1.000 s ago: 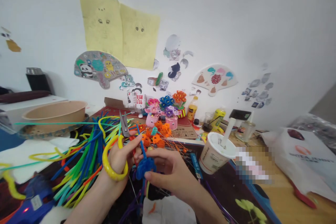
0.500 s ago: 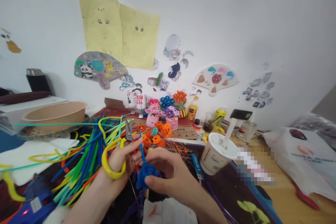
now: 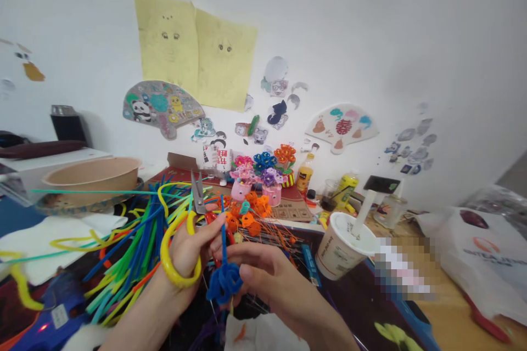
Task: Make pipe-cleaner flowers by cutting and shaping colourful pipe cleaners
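My left hand (image 3: 190, 248), with a yellow pipe-cleaner ring (image 3: 167, 259) round its wrist, is closed on red-handled scissors (image 3: 198, 197). Their blades point up and stand a little apart. Its thumb lies against the upright stem of a blue pipe-cleaner flower (image 3: 224, 284). My right hand (image 3: 269, 271) grips this looped flower at its right side, with thumb and fingers together. Part of the scissor handles is hidden behind my fingers. Below the flower lies a white tissue (image 3: 263, 333) with an orange scrap on it.
Loose pipe cleaners (image 3: 142, 236) pile up at the left, beside a blue glue gun (image 3: 57, 307) with a red light. Orange flowers (image 3: 254, 225) on wire stems lie behind my hands. A paper cup (image 3: 340, 252) stands right; potted flowers (image 3: 272, 186) and a drink bottle (image 3: 305, 173) stand farther back.
The blue flower has turned and shifted slightly left and down; my right thumb has slid from its front to its right edge. The whole view has shifted a little.
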